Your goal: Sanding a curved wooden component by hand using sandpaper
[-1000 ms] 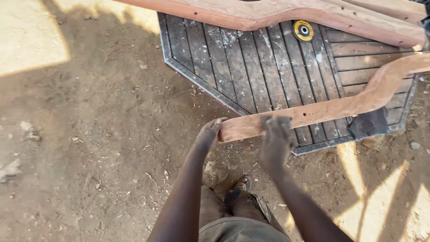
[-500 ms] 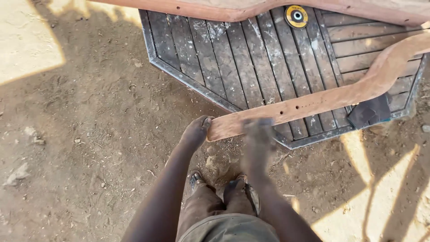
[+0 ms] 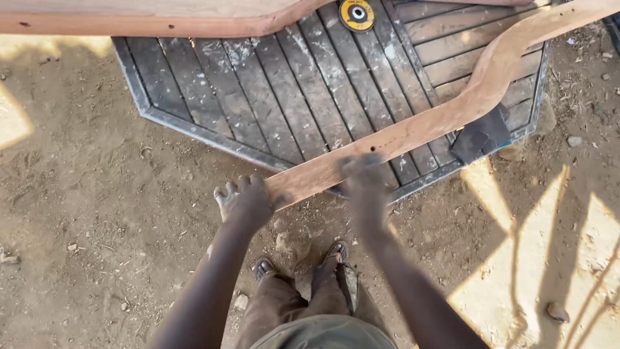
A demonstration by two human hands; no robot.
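Left hand (image 3: 244, 201): gripped near end of curved wooden rail (image 3: 413, 129); right hand (image 3: 363, 178): blurred, pressed on rail, grip indeterminate; slatted panel (image 3: 258, 97): beyond hands, beneath rail.

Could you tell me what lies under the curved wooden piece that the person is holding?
Under the curved wooden piece lies a slatted panel with a metal rim, on dirt ground. A dark sheet sits partly beneath it. The slats directly below are hidden.

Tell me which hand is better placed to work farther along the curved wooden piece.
Right. The right hand already lies on top of the long curved reddish wooden piece, partway up it. The left hand sits at the piece's near end, seemingly steadying it, over the dirt ground.
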